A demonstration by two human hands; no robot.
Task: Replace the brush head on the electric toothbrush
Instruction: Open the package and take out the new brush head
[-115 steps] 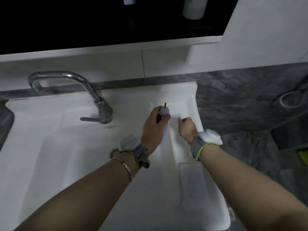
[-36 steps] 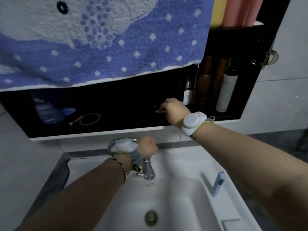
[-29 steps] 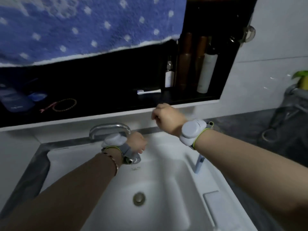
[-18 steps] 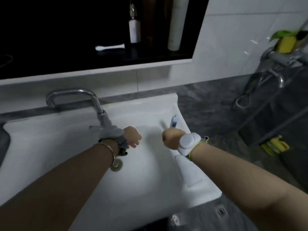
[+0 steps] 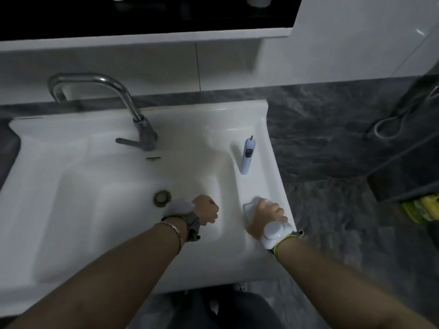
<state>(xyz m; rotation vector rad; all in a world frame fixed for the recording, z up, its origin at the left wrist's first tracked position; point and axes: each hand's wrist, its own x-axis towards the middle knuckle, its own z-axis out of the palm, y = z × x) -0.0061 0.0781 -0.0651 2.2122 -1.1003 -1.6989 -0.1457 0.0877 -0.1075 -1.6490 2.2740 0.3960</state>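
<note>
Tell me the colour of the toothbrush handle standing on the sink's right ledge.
White toothbrush handle with a small dark panel, seen in the head view.

Right hand (image 5: 267,216) covers most of a white object on the sink ledge (image 5: 259,186); identity unclear. Shelf items cut off at top edge.

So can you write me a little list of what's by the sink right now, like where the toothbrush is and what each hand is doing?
toothbrush handle: standing on the sink's right ledge, no brush head on, bare metal pin at the top
sink: white, no water running
tap: silver, at the back
left hand: loose fist over the basin, touching nothing
right hand: on a pale flat thing on the front right ledge; can't tell what it is
</note>
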